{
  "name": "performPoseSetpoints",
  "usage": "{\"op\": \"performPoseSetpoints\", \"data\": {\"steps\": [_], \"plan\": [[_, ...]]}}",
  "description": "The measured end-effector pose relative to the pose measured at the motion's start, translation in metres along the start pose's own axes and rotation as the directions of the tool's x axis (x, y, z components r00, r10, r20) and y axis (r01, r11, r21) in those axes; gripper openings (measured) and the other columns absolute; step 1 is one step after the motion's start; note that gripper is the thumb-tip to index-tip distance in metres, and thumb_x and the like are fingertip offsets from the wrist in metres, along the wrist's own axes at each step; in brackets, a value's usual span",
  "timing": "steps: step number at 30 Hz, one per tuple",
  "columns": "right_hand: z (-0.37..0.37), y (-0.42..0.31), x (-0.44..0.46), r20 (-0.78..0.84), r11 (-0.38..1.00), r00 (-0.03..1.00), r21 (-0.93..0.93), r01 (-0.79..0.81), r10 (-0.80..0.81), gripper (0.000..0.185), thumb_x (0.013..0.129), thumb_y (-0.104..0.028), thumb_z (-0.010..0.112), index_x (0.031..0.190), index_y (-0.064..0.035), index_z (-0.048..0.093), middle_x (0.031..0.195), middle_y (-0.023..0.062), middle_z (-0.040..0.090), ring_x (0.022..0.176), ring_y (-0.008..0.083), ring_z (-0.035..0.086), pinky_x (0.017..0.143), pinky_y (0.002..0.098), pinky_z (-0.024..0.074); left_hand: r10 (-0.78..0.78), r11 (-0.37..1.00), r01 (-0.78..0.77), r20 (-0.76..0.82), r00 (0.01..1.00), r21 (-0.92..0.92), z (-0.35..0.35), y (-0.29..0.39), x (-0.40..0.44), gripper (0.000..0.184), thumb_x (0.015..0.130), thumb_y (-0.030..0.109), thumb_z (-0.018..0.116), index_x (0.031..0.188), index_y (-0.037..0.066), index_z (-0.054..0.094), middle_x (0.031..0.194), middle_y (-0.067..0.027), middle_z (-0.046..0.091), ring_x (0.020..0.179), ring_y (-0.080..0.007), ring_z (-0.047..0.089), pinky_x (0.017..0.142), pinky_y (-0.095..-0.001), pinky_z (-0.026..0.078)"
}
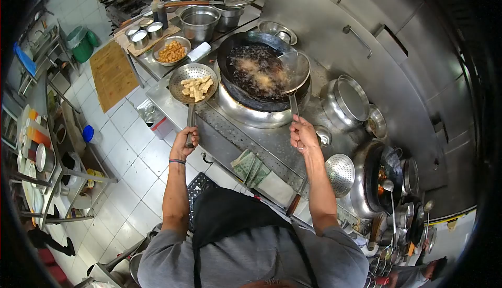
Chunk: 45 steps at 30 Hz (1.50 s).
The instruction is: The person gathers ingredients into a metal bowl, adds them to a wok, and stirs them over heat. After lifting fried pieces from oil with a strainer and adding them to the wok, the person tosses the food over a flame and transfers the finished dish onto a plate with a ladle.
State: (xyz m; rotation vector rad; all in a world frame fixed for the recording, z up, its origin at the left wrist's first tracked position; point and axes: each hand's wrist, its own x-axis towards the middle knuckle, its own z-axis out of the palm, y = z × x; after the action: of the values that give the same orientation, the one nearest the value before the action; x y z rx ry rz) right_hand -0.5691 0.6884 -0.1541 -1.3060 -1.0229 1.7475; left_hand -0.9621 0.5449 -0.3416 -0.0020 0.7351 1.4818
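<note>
My left hand (185, 137) is wrapped round the handle of a perforated skimmer (178, 92). Pale battered pieces (197, 87) lie in its bowl, left of the wok. With my right hand (304, 133) I grip the handle of a round wire-mesh strainer (299, 79), its head over the right side of the wok (228, 68). Dark oil (246, 60) bubbles in the wok, with light brown foam in the middle. Whether anything lies in the mesh is hard to make out. The wok sits on a round metal burner ring (251, 118).
Behind the skimmer stands a bowl of orange-brown fried pieces (171, 52), near metal pots (200, 24) and small containers (139, 39). A folded cloth (248, 165) lies on the front edge. To the right are a perforated ladle (340, 175), stacked pans (350, 97) and another wok (389, 168).
</note>
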Motion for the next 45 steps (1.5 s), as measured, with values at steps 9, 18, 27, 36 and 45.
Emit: {"op": "performPoseSetpoints", "data": {"steps": [9,18,27,36,45], "plan": [[0.000,0.013,0.032,0.344,0.879,0.912,0.332,-0.341,0.224,0.033,0.101,-0.001,0.048,0.133,-0.0089,0.052,0.078,0.0007,0.051,0.041,0.0025,0.037,0.028,0.0217,0.0261,-0.033,0.994,0.028,-0.050,0.998,-0.102,0.001,-0.007,-0.005,0.019,0.098,0.027,0.059,0.100,0.008,0.060,0.082,-0.0037,0.063,0.059,-0.0151,0.056,0.049,-0.0257,0.049],[-0.005,0.039,0.032,0.496,0.808,0.863,0.466,-0.362,0.101,0.038,0.105,-0.004,0.043,0.143,-0.0081,0.049,0.080,0.0006,0.047,0.041,0.0018,0.037,0.028,0.0208,0.0285,0.034,0.980,-0.027,0.032,0.999,-0.199,-0.048,-0.038,-0.027,0.038,0.102,0.044,0.055,0.102,0.007,0.062,0.082,-0.0057,0.066,0.066,-0.0192,0.065,0.056,-0.0288,0.058],[0.001,0.054,0.016,0.367,0.943,0.930,0.304,-0.137,0.017,0.039,0.104,-0.006,0.048,0.142,-0.0085,0.049,0.078,0.0011,0.051,0.041,0.0029,0.036,0.029,0.0220,0.0312,0.065,0.972,-0.086,-0.099,0.993,-0.219,-0.071,-0.050,-0.073,0.036,0.102,0.041,0.055,0.108,0.006,0.061,0.086,-0.0058,0.068,0.070,-0.0197,0.067,0.063,-0.0291,0.058],[0.008,0.037,-0.004,0.232,0.983,0.973,0.175,-0.051,0.009,0.043,0.101,-0.006,0.052,0.144,-0.0040,0.045,0.077,0.0014,0.052,0.040,0.0037,0.036,0.029,0.0233,0.0308,0.142,0.989,-0.141,0.028,0.989,-0.044,-0.020,-0.028,-0.070,0.031,0.105,0.032,0.050,0.115,0.004,0.057,0.104,-0.0133,0.068,0.090,-0.0311,0.070,0.083,-0.0448,0.061],[0.001,0.026,-0.011,0.019,0.979,0.995,-0.178,0.095,-0.093,0.050,0.098,-0.005,0.054,0.148,-0.0003,0.044,0.071,0.0025,0.053,0.038,0.0075,0.037,0.030,0.0269,0.0311,-0.009,0.993,0.010,-0.003,1.000,0.116,0.007,-0.005,-0.008,0.025,0.102,0.020,0.058,0.116,0.000,0.058,0.107,-0.0163,0.071,0.077,-0.0224,0.070,0.069,-0.0402,0.064]]}}
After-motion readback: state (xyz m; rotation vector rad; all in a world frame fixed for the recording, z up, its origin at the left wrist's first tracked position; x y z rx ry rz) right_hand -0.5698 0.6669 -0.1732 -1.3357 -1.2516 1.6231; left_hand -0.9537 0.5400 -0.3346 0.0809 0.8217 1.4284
